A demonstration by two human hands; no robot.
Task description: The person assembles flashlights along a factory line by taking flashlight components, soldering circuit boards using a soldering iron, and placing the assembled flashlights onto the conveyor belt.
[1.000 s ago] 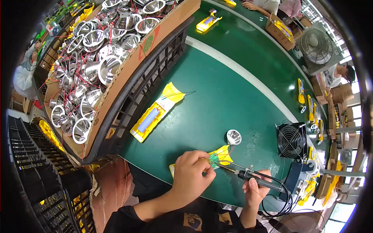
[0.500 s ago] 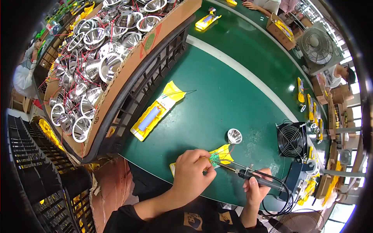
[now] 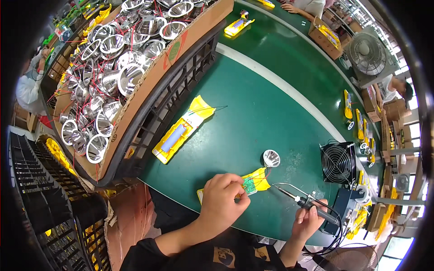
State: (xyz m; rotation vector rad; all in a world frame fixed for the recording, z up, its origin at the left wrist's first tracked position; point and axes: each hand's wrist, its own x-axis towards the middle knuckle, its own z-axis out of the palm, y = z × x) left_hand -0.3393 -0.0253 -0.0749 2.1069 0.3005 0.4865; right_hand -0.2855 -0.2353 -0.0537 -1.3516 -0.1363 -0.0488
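Note:
My right hand (image 3: 309, 220) grips a soldering iron (image 3: 304, 202) with a thin curved metal tube along it. The iron's tip points left, clear of the work. Just left of it lies a yellow lamp housing (image 3: 261, 180) with a green circuit board (image 3: 249, 185). My left hand (image 3: 224, 198) rests over that housing's near left part, fingers pinched at the board's edge; what they pinch is hidden. Thin wires run from the housing to a silver reflector cup (image 3: 271, 158) standing beyond it. Farther left lies another yellow housing (image 3: 195, 113) with a purple-blue battery cell (image 3: 174, 137).
At left, a carton (image 3: 153, 72) full of wired reflectors sits in a black crate (image 3: 167, 97). A small black fan (image 3: 338, 163) and a dark blue box (image 3: 344, 208) stand right. Beyond the pale strip (image 3: 280, 83) lie more yellow housings (image 3: 348, 105); co-workers sit behind.
My right hand has drawn the soldering iron right, away from the circuit board. The left hand stays at the board. A yellow housing at the far edge has shifted slightly left.

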